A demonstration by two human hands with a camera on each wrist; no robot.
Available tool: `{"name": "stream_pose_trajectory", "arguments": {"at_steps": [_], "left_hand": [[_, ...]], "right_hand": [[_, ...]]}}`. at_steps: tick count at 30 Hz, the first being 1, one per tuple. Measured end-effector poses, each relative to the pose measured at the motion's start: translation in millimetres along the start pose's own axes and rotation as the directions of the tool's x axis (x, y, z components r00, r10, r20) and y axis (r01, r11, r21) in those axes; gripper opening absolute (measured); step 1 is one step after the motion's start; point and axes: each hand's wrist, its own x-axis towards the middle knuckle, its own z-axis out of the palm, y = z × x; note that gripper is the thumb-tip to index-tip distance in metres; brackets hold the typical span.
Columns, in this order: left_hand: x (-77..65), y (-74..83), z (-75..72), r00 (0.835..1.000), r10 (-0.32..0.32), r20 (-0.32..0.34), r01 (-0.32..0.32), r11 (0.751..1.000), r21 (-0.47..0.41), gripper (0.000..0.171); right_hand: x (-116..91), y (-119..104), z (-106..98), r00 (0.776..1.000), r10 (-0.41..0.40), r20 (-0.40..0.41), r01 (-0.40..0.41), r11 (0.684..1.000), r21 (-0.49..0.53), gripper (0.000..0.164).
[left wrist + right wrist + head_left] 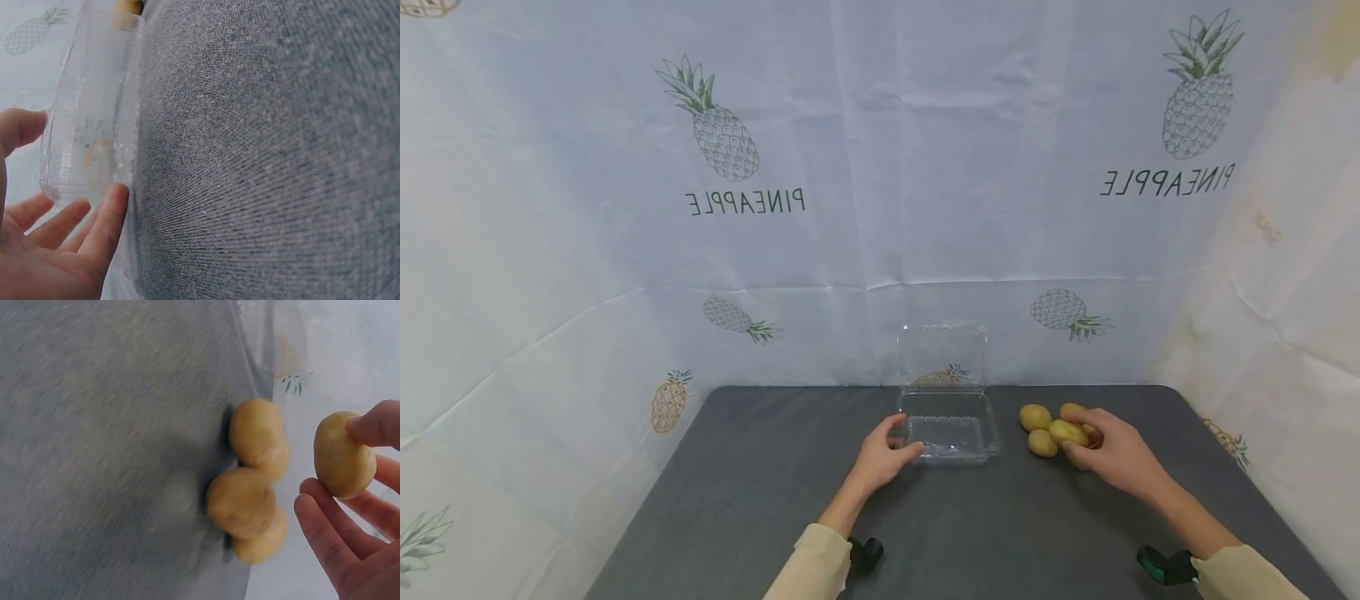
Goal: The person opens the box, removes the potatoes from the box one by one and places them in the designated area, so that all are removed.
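Note:
A clear plastic clamshell container (950,433) sits on the table with its lid (942,354) raised against the cloth behind. My left hand (882,457) is at its front left corner. In the left wrist view the thumb is at the rim, and the loosely spread fingers (107,228) rest along the end wall. Between the thumb and fingers of my right hand (1116,454) is a small yellow potato (342,456), lifted over the others. Several more potatoes (240,500) lie grouped on the table under and beside that hand.
The dark grey table (760,500) ends at a white cloth (880,167) printed with pineapples, which hangs behind and on both sides. Black straps with small devices (867,553) sit at both wrists, by the beige sleeves.

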Motion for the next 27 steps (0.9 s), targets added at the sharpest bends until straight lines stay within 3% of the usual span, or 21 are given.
{"name": "stream_pose_trajectory", "arguments": {"at_steps": [11, 27], "left_hand": [[0.2, 1.5, -4.1, 1.000, 0.008, 0.022, -0.007, 0.999, -0.036, 0.070], [-3.6, 1.1, -3.0, 0.999, 0.025, 0.026, -0.024, 0.999, -0.041, 0.070]], "right_hand": [[-11, 19, -11, 0.995, 0.103, 0.009, -0.103, 0.994, -0.031, 0.047], [-17, 54, -13, 0.983, 0.183, 0.002, -0.182, 0.982, -0.049, 0.047]]}}
